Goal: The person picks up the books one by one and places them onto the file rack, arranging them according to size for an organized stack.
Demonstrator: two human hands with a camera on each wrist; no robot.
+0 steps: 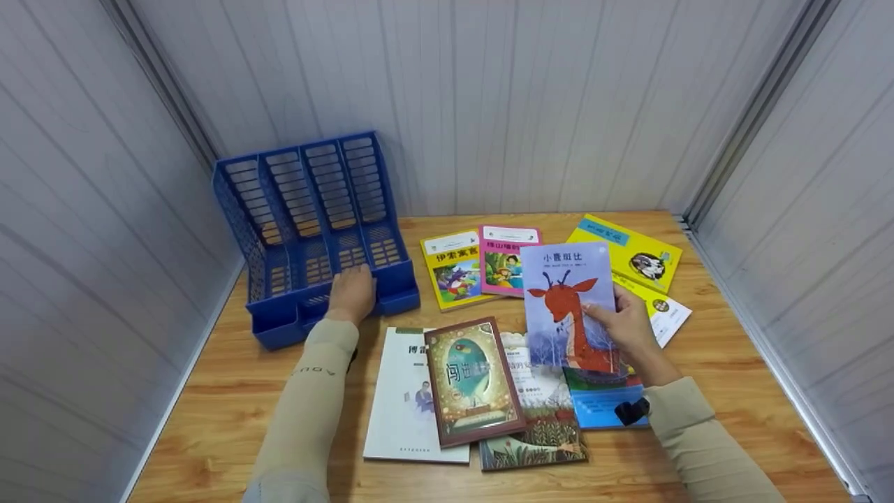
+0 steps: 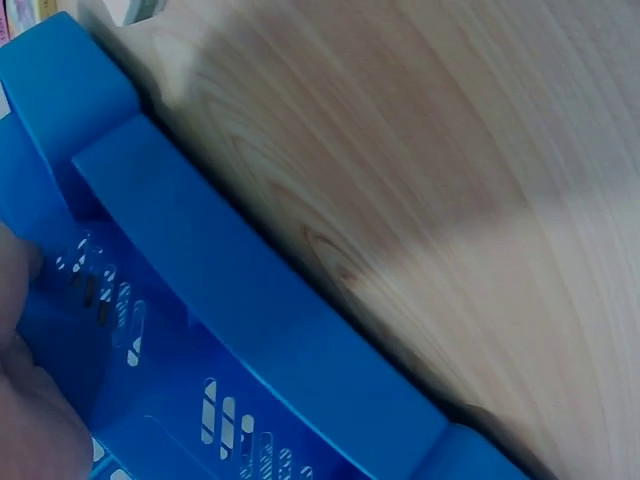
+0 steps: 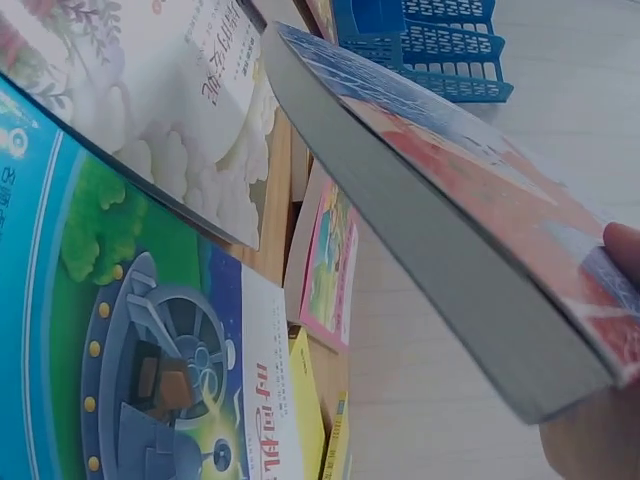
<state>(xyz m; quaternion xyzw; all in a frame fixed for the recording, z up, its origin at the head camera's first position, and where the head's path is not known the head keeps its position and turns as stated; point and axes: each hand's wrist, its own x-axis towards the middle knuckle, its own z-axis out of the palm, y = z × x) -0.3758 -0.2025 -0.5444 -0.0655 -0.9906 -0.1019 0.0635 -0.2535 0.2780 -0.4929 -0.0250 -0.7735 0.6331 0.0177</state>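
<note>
My right hand (image 1: 628, 325) holds a lilac picture book (image 1: 552, 307) with a red deer on its cover, thumb on the front. Raised over the other books, it shows its thick page edge (image 3: 420, 260) in the right wrist view. At the left, my left hand (image 1: 353, 293) grips the front of a blue file rack (image 1: 325, 216), which has several slots and small front trays. The left wrist view catches only part of that hand (image 2: 35, 410) beside the rack's blue front wall (image 2: 250, 290); its fingertips are hidden.
A brown-framed book (image 1: 475, 384) lies across a white book (image 1: 401, 419) and a garden-cover book (image 1: 534, 447). A blue book (image 1: 604, 398) lies at their right. Behind are a yellow book (image 1: 454, 272), a pink book (image 1: 499, 269) and another yellow book (image 1: 628, 251). Panel walls (image 1: 489, 105) enclose the table.
</note>
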